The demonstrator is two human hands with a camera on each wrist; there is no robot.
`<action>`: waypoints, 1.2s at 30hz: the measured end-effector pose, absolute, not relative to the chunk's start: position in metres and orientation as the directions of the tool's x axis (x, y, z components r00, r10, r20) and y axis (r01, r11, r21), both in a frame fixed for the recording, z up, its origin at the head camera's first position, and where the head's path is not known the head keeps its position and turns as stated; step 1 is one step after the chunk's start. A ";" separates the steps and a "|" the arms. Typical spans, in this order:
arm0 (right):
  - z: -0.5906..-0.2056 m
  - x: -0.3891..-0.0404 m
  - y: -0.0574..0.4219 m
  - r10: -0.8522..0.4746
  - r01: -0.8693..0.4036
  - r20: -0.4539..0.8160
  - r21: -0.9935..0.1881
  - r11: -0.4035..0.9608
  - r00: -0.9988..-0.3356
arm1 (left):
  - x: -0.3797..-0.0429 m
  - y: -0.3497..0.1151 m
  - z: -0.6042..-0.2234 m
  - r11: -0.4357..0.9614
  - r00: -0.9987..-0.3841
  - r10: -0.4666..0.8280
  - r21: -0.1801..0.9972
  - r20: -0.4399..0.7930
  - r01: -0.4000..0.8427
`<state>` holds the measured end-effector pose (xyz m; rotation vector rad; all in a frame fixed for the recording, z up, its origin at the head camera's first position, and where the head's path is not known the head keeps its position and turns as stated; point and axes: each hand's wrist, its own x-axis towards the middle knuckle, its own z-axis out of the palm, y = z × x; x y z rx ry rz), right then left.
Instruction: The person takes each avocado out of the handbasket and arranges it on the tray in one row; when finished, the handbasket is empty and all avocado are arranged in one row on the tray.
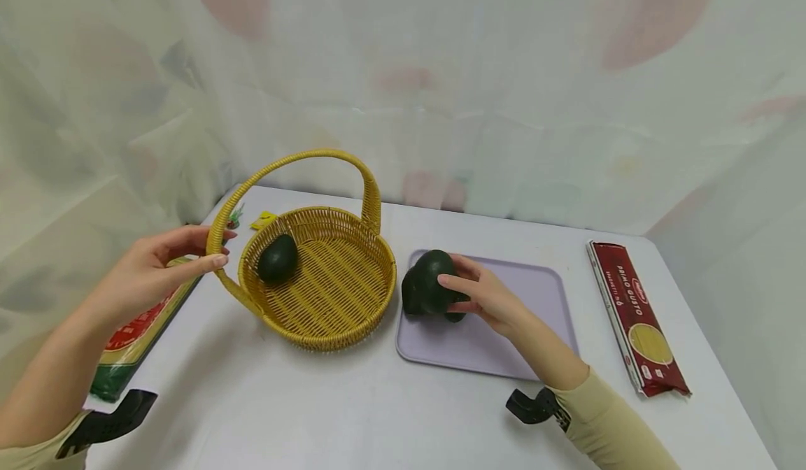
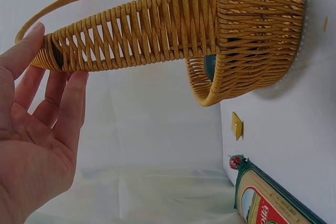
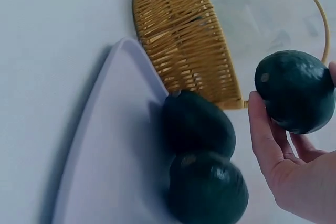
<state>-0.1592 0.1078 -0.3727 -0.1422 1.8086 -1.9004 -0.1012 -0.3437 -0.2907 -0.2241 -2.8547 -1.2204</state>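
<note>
A yellow wicker basket [image 1: 334, 285] with a tall arched handle stands on the table, and one dark green avocado [image 1: 278, 259] lies inside at its left. My left hand [image 1: 166, 264] grips the handle's left side between thumb and fingers, seen close up in the left wrist view. Over the lilac tray [image 1: 504, 344] my right hand [image 1: 488, 292] holds a second avocado [image 3: 296, 92], lifted clear of the tray. Two more avocados, one nearer the basket [image 3: 197, 124] and one beside it [image 3: 207, 187], rest on the tray; in the head view they are partly hidden behind the held one.
A red spaghetti packet [image 1: 639, 319] lies at the table's right. On the left, a green-ended pasta packet [image 1: 141, 333] lies partly behind my left arm. A small yellow packet [image 1: 263, 220] and a small red-and-green item [image 1: 235, 217] sit behind the basket. Curtains [image 1: 478, 106] hang along the back.
</note>
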 end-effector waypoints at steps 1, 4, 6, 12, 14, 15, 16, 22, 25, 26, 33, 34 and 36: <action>-0.374 -0.157 0.112 -0.418 0.290 -0.267 -0.957 0.007 -0.869 | -0.101 -0.344 -0.291 0.684 -0.989 0.120 0.716 0.081 0.142; -0.377 -0.153 0.124 -0.411 0.299 -0.269 -0.954 -0.010 -0.871 | -0.102 -0.344 -0.291 0.683 -0.990 0.118 0.718 0.074 0.135; -0.379 -0.150 0.133 -0.399 0.303 -0.273 -0.953 -0.013 -0.875 | -0.103 -0.344 -0.291 0.682 -0.990 0.118 0.720 0.071 0.133; -0.385 -0.140 0.156 -0.359 0.327 -0.294 -0.944 -0.033 -0.886 | -0.103 -0.343 -0.292 0.679 -0.991 0.116 0.722 0.069 0.130; -0.388 -0.138 0.163 -0.343 0.341 -0.306 -0.939 -0.046 -0.888 | -0.102 -0.343 -0.292 0.680 -0.991 0.116 0.722 0.069 0.129; -0.390 -0.137 0.167 -0.335 0.348 -0.311 -0.936 -0.052 -0.889 | -0.102 -0.344 -0.292 0.681 -0.991 0.115 0.721 0.068 0.128; -0.391 -0.136 0.171 -0.328 0.354 -0.317 -0.933 -0.058 -0.890 | -0.102 -0.344 -0.292 0.682 -0.991 0.114 0.721 0.068 0.128; -0.402 -0.135 0.189 -0.270 0.382 -0.355 -0.923 -0.050 -0.895 | -0.102 -0.345 -0.292 0.693 -0.992 0.106 0.711 0.062 0.119; -0.408 -0.136 0.198 -0.253 0.391 -0.372 -0.920 -0.028 -0.893 | -0.102 -0.345 -0.292 0.696 -0.993 0.105 0.708 0.060 0.116; -0.410 -0.137 0.200 -0.248 0.393 -0.377 -0.919 -0.020 -0.893 | -0.102 -0.345 -0.292 0.697 -0.993 0.105 0.708 0.059 0.116; -0.420 -0.146 0.209 -0.193 0.369 -0.380 -0.925 0.089 -0.905 | -0.102 -0.345 -0.292 0.697 -0.993 0.100 0.709 0.057 0.111; -0.421 -0.147 0.209 -0.179 0.362 -0.379 -0.924 0.121 -0.908 | -0.102 -0.345 -0.292 0.696 -0.993 0.100 0.710 0.056 0.110; -0.424 -0.149 0.210 -0.158 0.345 -0.373 -0.921 0.180 -0.914 | -0.102 -0.345 -0.293 0.693 -0.993 0.103 0.712 0.058 0.114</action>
